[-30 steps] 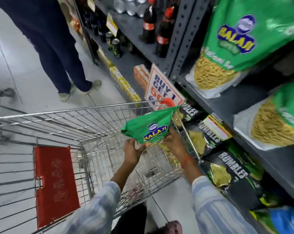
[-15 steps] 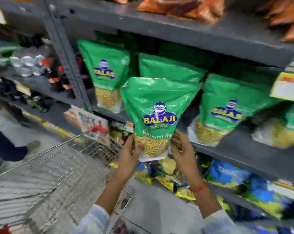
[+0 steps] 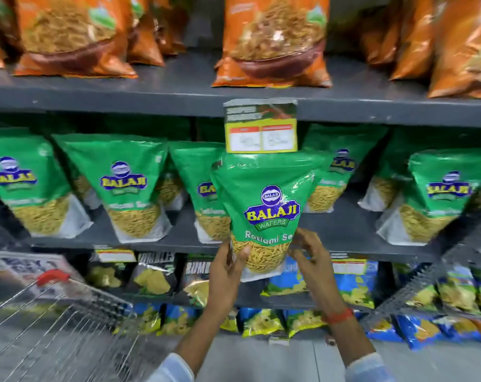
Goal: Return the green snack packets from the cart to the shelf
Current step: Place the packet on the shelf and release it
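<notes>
I hold a green Balaji snack packet [image 3: 264,199] upright in front of the grey middle shelf [image 3: 344,232], over a gap between other green packets. My left hand [image 3: 228,267] grips its lower left corner. My right hand [image 3: 308,257] touches its lower right edge with fingers curled. Several matching green packets [image 3: 129,183] stand in a row along that shelf on both sides. The wire cart [image 3: 54,326] is at the lower left; its inside is blurred.
Orange snack bags [image 3: 272,37] fill the shelf above. A price tag [image 3: 261,128] hangs from that shelf's edge just above the held packet. Black, blue and yellow packets [image 3: 352,282] crowd the lower shelves. A wire rack [image 3: 427,288] juts out at the right.
The packet has gone from the cart up to the middle shelf's height and moved closer to the row of green packets. My view has swung from the cart to face the shelves.
</notes>
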`<state>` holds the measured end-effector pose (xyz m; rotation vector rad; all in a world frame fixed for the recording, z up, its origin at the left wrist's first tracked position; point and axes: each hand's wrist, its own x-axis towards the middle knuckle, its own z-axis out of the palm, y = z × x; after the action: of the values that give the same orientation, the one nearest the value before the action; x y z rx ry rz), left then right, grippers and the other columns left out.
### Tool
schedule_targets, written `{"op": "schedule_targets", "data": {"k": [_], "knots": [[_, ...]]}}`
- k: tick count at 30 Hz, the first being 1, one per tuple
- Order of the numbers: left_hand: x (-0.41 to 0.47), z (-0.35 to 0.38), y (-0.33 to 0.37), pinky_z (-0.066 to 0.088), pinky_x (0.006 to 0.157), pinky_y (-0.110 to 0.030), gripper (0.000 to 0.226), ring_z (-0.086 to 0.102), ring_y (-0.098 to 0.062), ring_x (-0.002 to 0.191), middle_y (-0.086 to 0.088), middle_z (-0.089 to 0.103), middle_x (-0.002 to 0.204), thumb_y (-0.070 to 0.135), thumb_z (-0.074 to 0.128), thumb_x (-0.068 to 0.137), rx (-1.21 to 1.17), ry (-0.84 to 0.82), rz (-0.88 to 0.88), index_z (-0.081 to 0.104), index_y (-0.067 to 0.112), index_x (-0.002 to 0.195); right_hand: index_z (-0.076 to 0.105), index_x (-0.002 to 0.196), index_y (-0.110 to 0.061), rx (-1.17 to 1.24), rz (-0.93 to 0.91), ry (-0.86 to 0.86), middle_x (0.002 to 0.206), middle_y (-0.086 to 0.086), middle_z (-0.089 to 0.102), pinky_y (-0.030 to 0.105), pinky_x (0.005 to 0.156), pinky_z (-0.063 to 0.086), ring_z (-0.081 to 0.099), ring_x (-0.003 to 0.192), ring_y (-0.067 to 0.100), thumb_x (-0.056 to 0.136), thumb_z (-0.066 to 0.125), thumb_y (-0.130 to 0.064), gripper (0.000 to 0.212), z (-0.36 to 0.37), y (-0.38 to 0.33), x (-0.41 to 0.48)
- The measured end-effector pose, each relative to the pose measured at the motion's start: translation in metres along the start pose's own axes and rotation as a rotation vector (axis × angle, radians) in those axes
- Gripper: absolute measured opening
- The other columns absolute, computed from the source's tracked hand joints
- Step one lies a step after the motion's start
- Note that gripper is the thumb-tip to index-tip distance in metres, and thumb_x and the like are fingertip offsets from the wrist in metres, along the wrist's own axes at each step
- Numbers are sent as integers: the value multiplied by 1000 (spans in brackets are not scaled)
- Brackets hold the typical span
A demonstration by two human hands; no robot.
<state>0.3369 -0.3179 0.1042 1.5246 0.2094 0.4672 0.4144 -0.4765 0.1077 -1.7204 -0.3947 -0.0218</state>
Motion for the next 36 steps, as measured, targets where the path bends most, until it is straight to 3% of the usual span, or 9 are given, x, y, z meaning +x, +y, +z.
{"op": "schedule_targets", "data": {"k": [6,12,16,20,24,28,31,33,36], "knots": [[37,82,-11,46,77,-7,30,61,7,89,-4,63,104,14,50,92,53,-151,7,52,8,122,54,126,-10,90,16,120,111,8,54,20,82,53,62,104,11,79,52,-20,48,-73,24,25],[75,129,-25,45,74,-4,29,59,6,90,1,60,102,22,50,93,77,-239,-32,50,5,116,56,120,-4,115,57,232,117,15,55,53,102,45,60,106,13,86,50,0,35,-101,49,60],[86,135,-42,45,79,-4,31,57,3,101,9,59,110,27,49,93,120,-282,-85,45,14,121,57,114,-28,169,111,264,129,20,54,48,99,47,56,119,26,90,46,5,42,-101,54,69],[93,133,-51,46,80,-5,29,58,3,105,3,59,115,22,47,94,115,-289,-80,43,17,123,53,127,-17,188,120,240,133,13,54,51,101,47,53,124,25,91,45,1,41,-99,62,68],[97,131,-52,43,82,-1,36,54,-13,118,0,57,123,29,50,92,118,-305,-84,42,18,126,55,122,-9,190,118,305,125,11,61,48,98,49,58,116,20,86,46,2,39,-95,60,70],[90,130,-46,22,111,-12,93,18,-7,143,14,16,156,74,40,75,344,-185,115,4,28,148,53,110,-14,169,103,562,108,11,58,36,79,48,61,94,7,88,37,8,35,-84,57,68],[83,138,-34,4,121,-27,91,-2,-10,147,8,-13,157,68,34,82,629,-51,371,-14,24,146,49,111,-20,92,33,727,108,6,54,28,86,44,55,96,10,89,37,3,34,-79,51,68],[80,150,-28,3,122,-30,87,-2,-14,148,5,-18,157,60,35,88,735,-3,543,-12,17,146,48,116,-16,-3,-47,750,116,3,51,17,95,43,52,108,2,91,40,-3,29,-82,47,66],[72,171,-25,6,122,-30,78,0,-13,147,6,-16,158,52,34,93,709,-28,739,-8,14,147,46,121,-11,-163,-154,756,126,10,47,18,103,39,46,121,15,94,41,-4,28,-93,45,64]]}}
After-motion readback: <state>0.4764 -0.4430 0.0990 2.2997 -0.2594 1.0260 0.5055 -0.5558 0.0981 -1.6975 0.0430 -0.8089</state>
